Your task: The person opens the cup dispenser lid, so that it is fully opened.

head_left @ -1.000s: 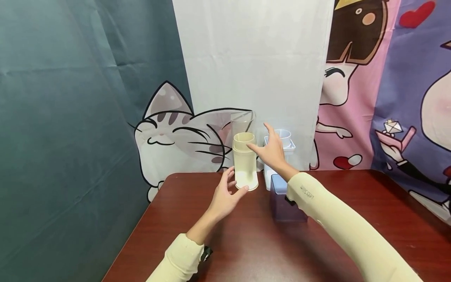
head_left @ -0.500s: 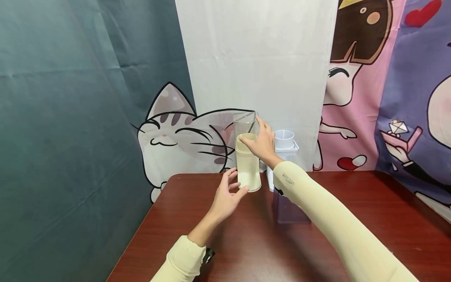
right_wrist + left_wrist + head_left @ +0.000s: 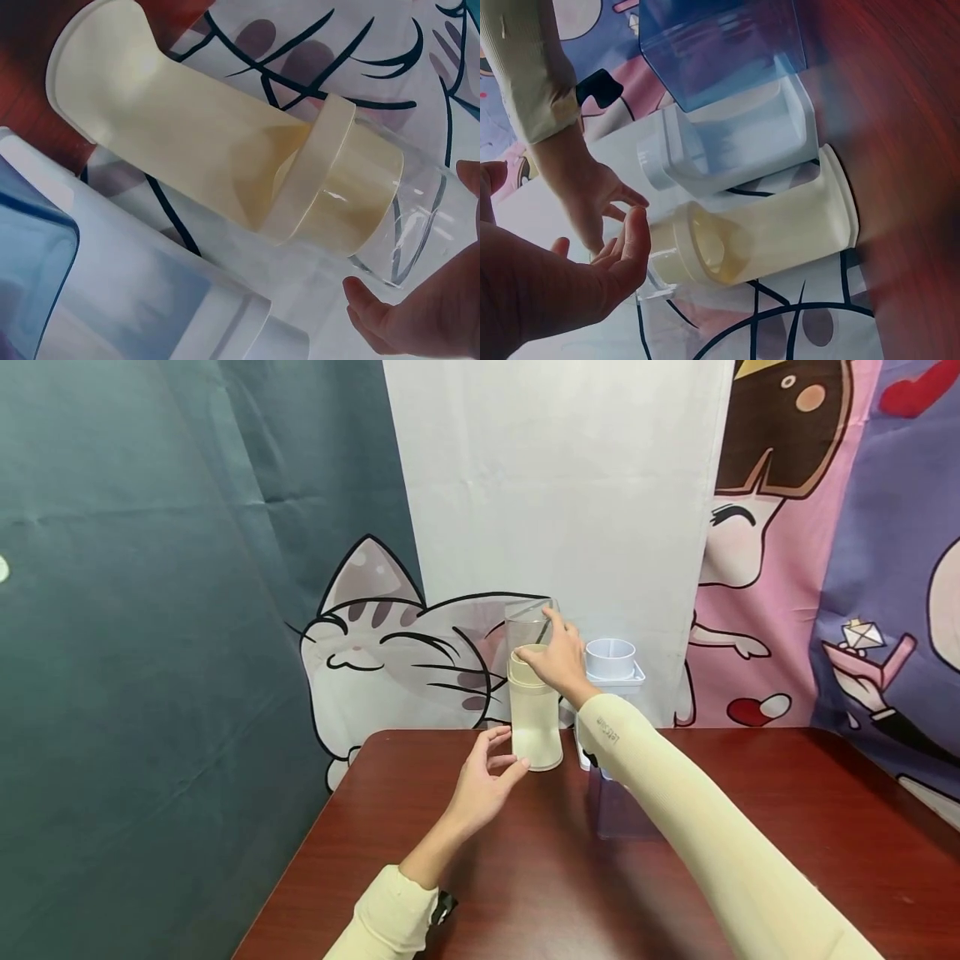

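Observation:
A cream plastic stand [image 3: 537, 727] with a round foot, a curved back and a ring collar stands upright at the far side of the table. Above its collar rises a clear plastic cylinder [image 3: 521, 627]. My right hand [image 3: 561, 662] spreads its thumb and fingers about the cylinder; in the right wrist view the clear wall [image 3: 424, 217] runs between thumb and fingers. Low beside the stand's foot, my left hand [image 3: 482, 789] has its fingers apart and relaxed, holding nothing. From the left wrist view, the collar [image 3: 697, 244] lies just beyond the left fingertips.
To the right of the cream stand is a pale blue-white stand [image 3: 611, 662] with a similar ring. A translucent blue-purple bin [image 3: 626, 814] sits in front of it, partly behind my right sleeve. Printed curtains [image 3: 547, 485] hang behind the table [image 3: 525, 860].
My right hand has moved left and in over the collar and clear cylinder. The left hand has hardly moved. The whole head view has shifted slightly.

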### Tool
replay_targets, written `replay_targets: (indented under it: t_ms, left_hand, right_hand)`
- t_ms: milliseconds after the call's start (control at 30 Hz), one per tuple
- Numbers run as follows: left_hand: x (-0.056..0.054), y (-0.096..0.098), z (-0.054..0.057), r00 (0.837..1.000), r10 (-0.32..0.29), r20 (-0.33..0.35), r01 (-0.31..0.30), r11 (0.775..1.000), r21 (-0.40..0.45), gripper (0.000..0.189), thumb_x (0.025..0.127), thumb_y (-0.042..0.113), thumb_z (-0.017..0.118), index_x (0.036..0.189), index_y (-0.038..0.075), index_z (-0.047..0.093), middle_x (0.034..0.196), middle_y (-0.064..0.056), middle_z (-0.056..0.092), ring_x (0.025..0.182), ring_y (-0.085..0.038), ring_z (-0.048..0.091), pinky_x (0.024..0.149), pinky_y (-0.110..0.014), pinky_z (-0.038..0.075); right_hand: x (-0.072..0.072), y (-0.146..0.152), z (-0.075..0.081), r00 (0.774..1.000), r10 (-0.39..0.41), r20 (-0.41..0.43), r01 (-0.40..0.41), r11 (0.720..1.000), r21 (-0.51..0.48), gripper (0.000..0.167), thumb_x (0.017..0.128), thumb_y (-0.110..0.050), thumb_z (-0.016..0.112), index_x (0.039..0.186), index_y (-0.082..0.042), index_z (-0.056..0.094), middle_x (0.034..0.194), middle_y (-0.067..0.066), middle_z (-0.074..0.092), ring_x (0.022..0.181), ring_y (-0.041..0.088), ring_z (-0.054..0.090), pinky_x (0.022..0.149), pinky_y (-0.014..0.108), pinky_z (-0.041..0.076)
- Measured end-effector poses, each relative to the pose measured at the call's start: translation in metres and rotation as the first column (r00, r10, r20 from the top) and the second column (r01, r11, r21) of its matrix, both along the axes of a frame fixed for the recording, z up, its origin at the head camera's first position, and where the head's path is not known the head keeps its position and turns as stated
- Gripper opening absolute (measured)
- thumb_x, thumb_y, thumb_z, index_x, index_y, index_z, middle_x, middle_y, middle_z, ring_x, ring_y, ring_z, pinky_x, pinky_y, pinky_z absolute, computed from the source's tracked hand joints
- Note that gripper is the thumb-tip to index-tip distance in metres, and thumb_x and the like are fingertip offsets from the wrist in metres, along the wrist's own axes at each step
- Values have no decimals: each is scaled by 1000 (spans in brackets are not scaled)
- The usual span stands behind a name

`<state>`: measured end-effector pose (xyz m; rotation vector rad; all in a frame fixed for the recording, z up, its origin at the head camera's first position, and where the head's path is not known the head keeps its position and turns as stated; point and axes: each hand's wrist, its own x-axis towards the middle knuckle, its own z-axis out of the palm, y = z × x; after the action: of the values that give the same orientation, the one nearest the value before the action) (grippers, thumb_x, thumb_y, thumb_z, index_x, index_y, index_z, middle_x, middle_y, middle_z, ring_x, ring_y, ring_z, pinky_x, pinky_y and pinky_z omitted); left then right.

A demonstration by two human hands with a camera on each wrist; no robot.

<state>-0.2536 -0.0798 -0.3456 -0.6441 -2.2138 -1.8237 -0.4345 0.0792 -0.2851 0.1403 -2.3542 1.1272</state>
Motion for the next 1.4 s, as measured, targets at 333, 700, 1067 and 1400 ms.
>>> replay_targets:
  t_ms: [333, 700, 1067, 1400]
  left_hand:
    - [-26, -8, -29, 1000, 15, 13, -15, 1000, 14, 49, 92, 10, 68, 136, 8, 47, 143, -15, 48, 115, -35, 62, 89, -45, 53]
    - [-21, -25, -31, 998, 56, 1, -56, 998, 5, 49, 91, 19, 70, 134, 12, 49, 140, -10, 50, 113, -32, 63, 86, -43, 54]
    - [-20, -37, -30, 998, 69, -2, -69, 998, 12, 49, 92, 14, 69, 136, 10, 47, 141, -13, 50, 113, -33, 63, 85, -45, 54]
    - [-21, -44, -33, 998, 54, -27, -54, 999, 2, 46, 92, 10, 68, 133, 9, 49, 137, -14, 52, 111, -35, 63, 84, -40, 54]
  right_hand:
    - [-10, -14, -1, 999, -16, -35, 12, 992, -124, 89, 77, -42, 84, 144, -15, 33, 142, 21, 40, 129, 41, 42, 105, 52, 37]
    - [-19, -24, -9, 981, -173, -87, 170, 985, -40, 94, 70, -48, 87, 142, -19, 34, 137, 20, 44, 104, 46, 53, 85, 54, 47]
    - [-14, -20, -10, 984, -124, -125, 114, 990, -79, 87, 71, -39, 87, 139, -16, 38, 134, 20, 44, 112, 38, 52, 91, 49, 46]
    - [17, -14, -14, 988, 9, -155, -14, 999, -31, 90, 72, -43, 86, 142, -14, 37, 134, 16, 45, 113, 34, 51, 90, 49, 45]
